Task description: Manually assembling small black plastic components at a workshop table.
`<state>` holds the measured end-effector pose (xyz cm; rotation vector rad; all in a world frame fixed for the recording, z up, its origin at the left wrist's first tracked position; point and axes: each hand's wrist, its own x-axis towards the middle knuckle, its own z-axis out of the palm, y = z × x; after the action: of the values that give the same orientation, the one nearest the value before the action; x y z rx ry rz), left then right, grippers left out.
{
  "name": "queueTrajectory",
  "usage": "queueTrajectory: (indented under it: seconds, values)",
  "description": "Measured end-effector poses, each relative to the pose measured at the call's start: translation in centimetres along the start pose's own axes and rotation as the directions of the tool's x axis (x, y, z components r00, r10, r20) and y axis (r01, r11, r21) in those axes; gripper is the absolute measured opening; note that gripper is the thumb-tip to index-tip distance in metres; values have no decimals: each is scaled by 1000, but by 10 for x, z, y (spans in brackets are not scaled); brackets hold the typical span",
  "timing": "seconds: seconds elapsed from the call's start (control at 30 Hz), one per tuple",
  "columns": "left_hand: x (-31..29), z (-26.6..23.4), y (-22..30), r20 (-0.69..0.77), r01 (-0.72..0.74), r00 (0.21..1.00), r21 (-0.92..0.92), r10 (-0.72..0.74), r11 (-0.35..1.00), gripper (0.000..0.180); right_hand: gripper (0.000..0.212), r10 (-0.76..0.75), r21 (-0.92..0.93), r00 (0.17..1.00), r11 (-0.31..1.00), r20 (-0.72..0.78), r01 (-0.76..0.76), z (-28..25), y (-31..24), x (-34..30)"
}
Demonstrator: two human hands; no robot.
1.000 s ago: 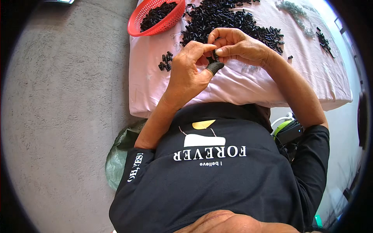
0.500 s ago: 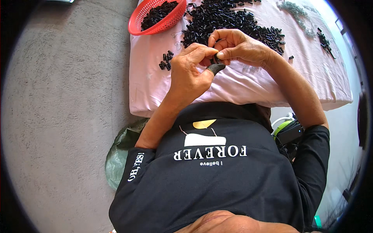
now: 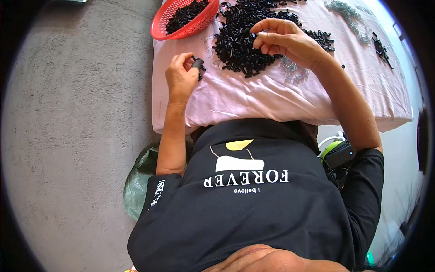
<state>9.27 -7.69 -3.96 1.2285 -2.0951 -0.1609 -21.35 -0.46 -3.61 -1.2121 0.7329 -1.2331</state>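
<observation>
My left hand [image 3: 180, 78], with a dark cover on its thumb, is over a small group of black plastic pieces [image 3: 200, 72] at the table's left. Its fingertips and thumb close on what looks like one small black plastic piece. My right hand [image 3: 290, 44] hovers above the near edge of a large heap of black plastic pieces [image 3: 244, 50]. Its thumb and fingers are pinched; a thin pale sliver shows by the tips, too fine to name. Beside the right wrist lies a small pile of thin, silvery parts [image 3: 293, 71].
At the back left a red perforated basket [image 3: 192, 28] holds more black pieces. A larger silvery pile [image 3: 346, 18] and a few dark pieces [image 3: 382, 52] lie at the right on the pink cloth [image 3: 244, 102]. A greenish plastic bag [image 3: 136, 190] is on the floor at left.
My hands have parted from a dark piece they worked together. The left went left to the small group; the right rose toward the heap, uncovering the small silvery pile.
</observation>
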Motion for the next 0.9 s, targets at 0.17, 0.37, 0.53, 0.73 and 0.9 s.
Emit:
queueTrajectory:
  seconds: [0.17,0.37,0.53,0.73,0.9]
  values:
    - [-4,1,-19,-12,147,989,117,-147,982,20,25,42,-14,998,999,-39,-43,-13,2,3]
    - [-4,3,-20,-8,166,986,113,-166,980,18,24,22,-27,997,999,-77,-24,-17,4,4]
    - [-1,1,4,5,15,1000,21,-15,1000,13,22,14,-108,990,994,-143,-30,-21,3,5]
    - [9,22,50,119,-139,980,-168,160,976,23,22,13,-173,974,984,-227,-53,-26,6,8]
    - [29,34,57,142,-230,960,-87,240,969,31,23,-25,-256,976,966,-216,-32,-23,5,7]
